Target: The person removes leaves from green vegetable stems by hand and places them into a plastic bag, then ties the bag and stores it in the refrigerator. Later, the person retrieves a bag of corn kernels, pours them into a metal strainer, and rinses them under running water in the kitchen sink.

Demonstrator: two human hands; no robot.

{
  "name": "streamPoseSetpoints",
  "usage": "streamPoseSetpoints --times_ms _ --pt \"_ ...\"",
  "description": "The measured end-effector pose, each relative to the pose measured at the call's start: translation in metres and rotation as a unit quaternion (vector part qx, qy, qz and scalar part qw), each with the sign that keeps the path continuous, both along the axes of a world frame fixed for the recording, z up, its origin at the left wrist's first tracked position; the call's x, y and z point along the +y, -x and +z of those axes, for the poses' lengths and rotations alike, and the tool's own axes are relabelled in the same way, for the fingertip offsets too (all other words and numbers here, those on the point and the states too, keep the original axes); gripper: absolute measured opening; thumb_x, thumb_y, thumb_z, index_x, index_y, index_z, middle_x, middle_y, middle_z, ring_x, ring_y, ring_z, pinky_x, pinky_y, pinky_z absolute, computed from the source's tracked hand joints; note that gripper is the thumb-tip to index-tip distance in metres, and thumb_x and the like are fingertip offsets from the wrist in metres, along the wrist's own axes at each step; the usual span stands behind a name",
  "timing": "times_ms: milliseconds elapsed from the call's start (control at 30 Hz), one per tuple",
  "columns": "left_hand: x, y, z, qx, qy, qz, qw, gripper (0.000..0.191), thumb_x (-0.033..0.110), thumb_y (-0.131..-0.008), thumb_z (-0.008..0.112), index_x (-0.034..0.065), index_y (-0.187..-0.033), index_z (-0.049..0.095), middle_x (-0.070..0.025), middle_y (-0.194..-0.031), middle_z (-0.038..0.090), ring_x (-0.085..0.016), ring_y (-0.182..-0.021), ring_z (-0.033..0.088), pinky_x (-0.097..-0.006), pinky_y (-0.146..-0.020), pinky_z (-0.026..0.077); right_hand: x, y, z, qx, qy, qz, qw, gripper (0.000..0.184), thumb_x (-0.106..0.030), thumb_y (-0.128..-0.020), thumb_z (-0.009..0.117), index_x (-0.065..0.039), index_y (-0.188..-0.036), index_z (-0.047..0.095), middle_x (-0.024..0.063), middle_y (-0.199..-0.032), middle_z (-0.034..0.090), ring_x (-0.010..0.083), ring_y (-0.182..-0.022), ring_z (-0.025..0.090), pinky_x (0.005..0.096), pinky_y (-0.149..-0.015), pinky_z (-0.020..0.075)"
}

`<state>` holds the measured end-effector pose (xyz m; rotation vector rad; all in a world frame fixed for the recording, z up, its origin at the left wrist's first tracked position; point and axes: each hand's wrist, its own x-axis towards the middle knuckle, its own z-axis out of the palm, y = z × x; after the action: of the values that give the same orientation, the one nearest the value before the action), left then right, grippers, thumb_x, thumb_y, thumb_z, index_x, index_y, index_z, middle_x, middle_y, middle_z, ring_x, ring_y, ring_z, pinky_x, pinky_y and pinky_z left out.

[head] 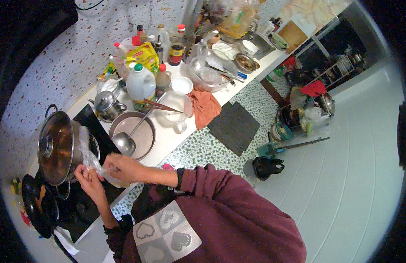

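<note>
In front of my chest both hands grip a twisted clear plastic bag (88, 154). My left hand (92, 184) pinches it on the near side. My right hand (124, 167), slightly blurred, is closed around another part of it. The bag's upper end lies against the side of a steel pot with a glass lid (59, 146), which stands on a black cooktop (76, 210). Beyond my right hand is a round steel basin (147, 131), with a steel ladle (124, 143) resting in it. What the bag holds is hard to make out.
A black frying pan (41, 203) sits near the pot. Along the counter stand a steel kettle (105, 103), a large plastic jug (141, 83), a plastic pitcher with chopsticks (173, 115), an orange cloth (204, 107) and a clear basin (211, 70). A dark mat (234, 126) lies on the floor.
</note>
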<state>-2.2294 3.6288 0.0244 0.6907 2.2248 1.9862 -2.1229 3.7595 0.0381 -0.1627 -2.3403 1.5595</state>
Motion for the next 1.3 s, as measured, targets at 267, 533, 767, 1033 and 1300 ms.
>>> streamPoseSetpoints --times_ms 267,533,767,1033,1300 --pt "-0.003 -0.006 -0.002 0.041 -0.002 -0.039 0.998 0.023 0.007 -0.087 0.056 0.0041 -0.11 0.053 -0.0116 -0.128 0.04 -0.017 -0.069 0.058 -0.0265 -0.062 0.048 0.022 0.014 -0.008 -0.005 0.061 -0.067 0.996 0.026 -0.023 -0.083 0.067 -0.003 -0.097 0.059 0.0083 -0.089 0.065 0.0162 -0.082 0.06 0.0322 -0.075 0.0483" --pt "-0.006 -0.019 0.002 -0.13 0.065 -0.09 0.985 0.017 0.006 -0.082 0.067 0.0017 -0.094 0.055 -0.0025 -0.075 0.059 -0.006 -0.066 0.055 -0.0219 -0.056 0.045 0.059 0.008 -0.005 -0.057 0.14 0.018 0.988 0.018 -0.008 -0.085 0.064 -0.002 -0.102 0.06 -0.0017 -0.082 0.06 0.0064 -0.074 0.054 0.0207 -0.066 0.0435" --pt "-0.037 0.003 -0.01 -0.172 -0.011 -0.026 0.985 0.017 0.005 -0.081 0.065 0.0043 -0.093 0.052 0.0007 -0.076 0.052 -0.005 -0.06 0.049 -0.0195 -0.049 0.039 0.105 0.003 -0.004 -0.152 0.157 -0.019 0.976 0.025 -0.011 -0.083 0.064 -0.006 -0.107 0.057 0.0003 -0.089 0.058 0.0099 -0.086 0.052 0.0235 -0.079 0.0413" --pt "0.003 -0.013 -0.002 0.125 0.239 -0.083 0.959 0.022 0.01 -0.08 0.066 0.0066 -0.102 0.061 -0.0019 -0.087 0.062 -0.014 -0.074 0.061 -0.0246 -0.065 0.048 0.09 0.006 -0.003 -0.006 -0.213 0.067 0.975 0.034 -0.008 -0.072 0.067 -0.009 -0.106 0.064 0.0072 -0.092 0.063 0.0188 -0.09 0.058 0.0332 -0.082 0.0449" --pt "0.043 -0.02 0.033 -0.17 -0.073 -0.118 0.976 0.015 0.017 -0.093 0.053 0.0029 -0.094 0.058 -0.005 -0.085 0.063 -0.013 -0.067 0.062 -0.0256 -0.062 0.051 0.117 -0.034 0.037 -0.081 0.334 -0.009 0.939 0.048 -0.018 -0.088 0.061 -0.003 -0.129 0.043 0.012 -0.111 0.059 0.0221 -0.102 0.058 0.036 -0.082 0.0508"
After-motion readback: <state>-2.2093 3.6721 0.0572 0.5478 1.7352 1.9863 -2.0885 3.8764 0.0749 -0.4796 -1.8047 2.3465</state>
